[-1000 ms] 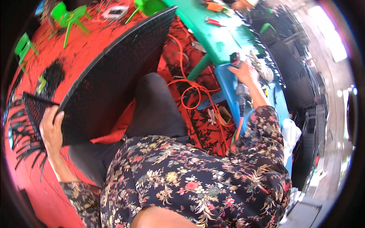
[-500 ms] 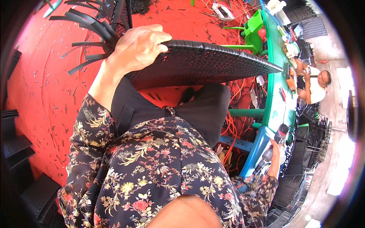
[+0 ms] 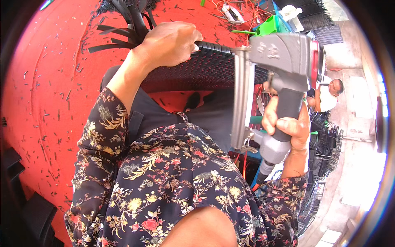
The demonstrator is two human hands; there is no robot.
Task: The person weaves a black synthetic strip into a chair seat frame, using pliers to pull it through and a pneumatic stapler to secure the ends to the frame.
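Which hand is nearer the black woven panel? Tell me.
Left. The left hand grips the black woven panel by its rim; the right hand holds the grey pneumatic stapler beside it, off the panel.

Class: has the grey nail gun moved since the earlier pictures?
Yes. The right hand has raised the nail gun from beside the green table up to the woven panel.

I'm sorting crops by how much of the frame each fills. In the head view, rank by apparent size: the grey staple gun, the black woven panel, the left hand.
1. Black woven panel, partly hidden.
2. Grey staple gun, held close to the camera, so it looks larger than it is.
3. Left hand, gripping the panel's edge.
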